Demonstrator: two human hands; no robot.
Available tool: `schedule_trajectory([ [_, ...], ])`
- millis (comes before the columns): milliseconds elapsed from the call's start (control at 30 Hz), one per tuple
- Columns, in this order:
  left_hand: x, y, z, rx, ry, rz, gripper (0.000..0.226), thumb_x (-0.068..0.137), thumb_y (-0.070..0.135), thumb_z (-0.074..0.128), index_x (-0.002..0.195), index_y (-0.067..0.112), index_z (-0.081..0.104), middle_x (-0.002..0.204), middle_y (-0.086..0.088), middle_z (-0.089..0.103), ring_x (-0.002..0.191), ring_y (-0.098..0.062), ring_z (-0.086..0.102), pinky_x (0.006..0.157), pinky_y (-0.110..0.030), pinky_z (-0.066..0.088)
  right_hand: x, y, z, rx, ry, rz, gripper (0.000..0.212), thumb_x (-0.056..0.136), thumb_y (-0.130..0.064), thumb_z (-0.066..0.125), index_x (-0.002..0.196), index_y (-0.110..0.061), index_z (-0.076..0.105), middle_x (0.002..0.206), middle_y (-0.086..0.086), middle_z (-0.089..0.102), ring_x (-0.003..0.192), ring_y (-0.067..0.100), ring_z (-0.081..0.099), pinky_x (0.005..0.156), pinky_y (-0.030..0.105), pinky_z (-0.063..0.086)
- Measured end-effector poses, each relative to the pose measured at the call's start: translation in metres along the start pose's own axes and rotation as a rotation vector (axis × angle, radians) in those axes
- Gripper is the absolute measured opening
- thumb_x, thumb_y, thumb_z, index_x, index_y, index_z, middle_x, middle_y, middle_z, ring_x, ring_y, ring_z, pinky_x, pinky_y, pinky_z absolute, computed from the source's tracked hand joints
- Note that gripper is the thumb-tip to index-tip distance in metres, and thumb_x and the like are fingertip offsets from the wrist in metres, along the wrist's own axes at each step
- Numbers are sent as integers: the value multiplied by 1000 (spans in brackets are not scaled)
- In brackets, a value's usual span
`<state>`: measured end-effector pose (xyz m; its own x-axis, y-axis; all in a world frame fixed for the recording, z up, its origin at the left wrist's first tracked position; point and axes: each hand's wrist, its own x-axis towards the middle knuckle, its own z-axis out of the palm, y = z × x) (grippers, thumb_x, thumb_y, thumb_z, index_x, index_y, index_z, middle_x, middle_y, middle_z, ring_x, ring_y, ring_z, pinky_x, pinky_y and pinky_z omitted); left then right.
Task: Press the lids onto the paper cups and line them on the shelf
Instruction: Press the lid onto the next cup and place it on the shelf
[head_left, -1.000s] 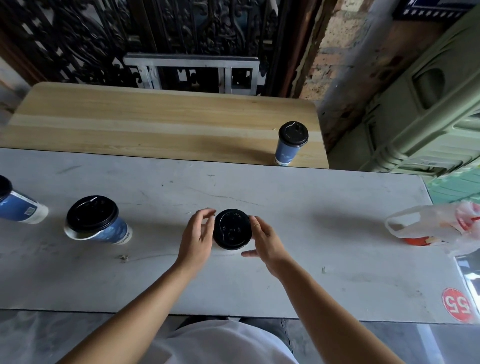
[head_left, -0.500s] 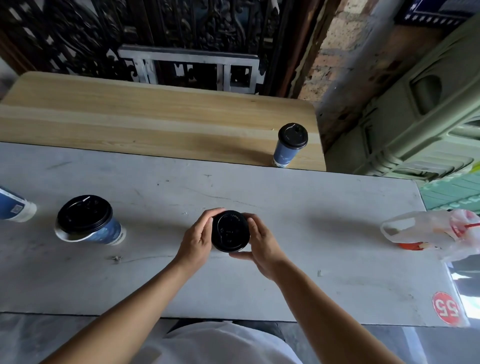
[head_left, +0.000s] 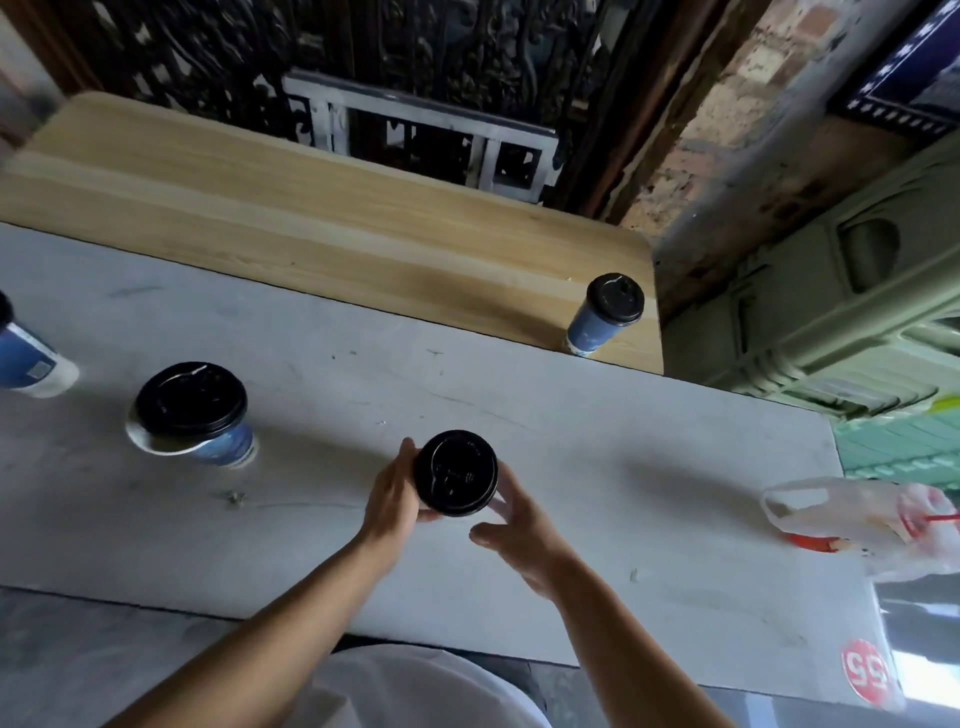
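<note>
- Left hand (head_left: 390, 493) grips the lidded cup (head_left: 455, 473) at lower centre of the frame; right hand (head_left: 519, 527) curves beside it, contact unclear.
- Both are over the grey table (head_left: 597, 467).
- A second cup (head_left: 605, 314), lidded, stands on the wooden shelf (head_left: 311, 234), upper right.

Near: pale grey stone-look tabletop (head_left: 649, 467), scuffed, w/ hairline marks. Red round sticker (head_left: 866, 675) at its near right corner. Beyond the far edge I see a light wooden shelf (head_left: 311, 234), right corner rounded. Behind that, a dark ornate metal grille (head_left: 467, 57) w/ a grey metal frame (head_left: 415, 135) in front. Far right: bare brick wall (head_left: 727, 119), patchy plaster. Right: pale green moulded plastic unit (head_left: 831, 322). Grey floor (head_left: 78, 654) near left. Light soft, diffuse, shadows faint.
</note>
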<state>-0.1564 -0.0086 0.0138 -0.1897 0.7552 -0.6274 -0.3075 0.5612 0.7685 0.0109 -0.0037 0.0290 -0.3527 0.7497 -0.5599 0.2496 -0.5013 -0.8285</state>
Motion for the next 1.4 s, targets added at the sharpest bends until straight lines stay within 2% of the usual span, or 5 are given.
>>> schedule_trajectory([
  [100,5,-3,1,-67,6,-78,38,105,37,44,94,17,75,86,-7,79,77,-14,77,58,-32,61,12,1,5,-258,99,-73,85,76,7,76,144,-29,40,131,-9,60,122,2,51,87,6,41],
  [267,22,2,-1,27,-21,-141,18,101,24,50,106,11,61,101,-22,70,81,-31,72,74,-48,62,37,-28,-3,-474,191,-31,71,64,-22,93,118,-33,49,106,-9,66,96,12,64,84,33,53],
  [533,60,-26,-29,1253,267,357,67,88,27,65,147,5,45,157,-29,35,143,-55,30,120,-61,24,92,-96,-20,-975,28,28,65,66,-47,86,112,-30,44,107,-6,56,95,15,54,65,19,37],
  [733,77,-55,-33,1314,396,344,84,87,51,58,156,11,33,165,-28,15,148,-59,10,118,-73,7,133,-135,-18,-1330,-100,33,76,66,-53,81,127,-24,45,117,6,53,108,29,55,87,44,53],
  [1400,95,-73,-22,1313,660,416,76,81,52,51,147,15,46,165,-20,22,152,-52,10,119,-72,4,147,-265,-12,-2538,-249,-174,56,75,-32,74,125,-25,51,117,6,50,111,29,50,80,39,39],
])
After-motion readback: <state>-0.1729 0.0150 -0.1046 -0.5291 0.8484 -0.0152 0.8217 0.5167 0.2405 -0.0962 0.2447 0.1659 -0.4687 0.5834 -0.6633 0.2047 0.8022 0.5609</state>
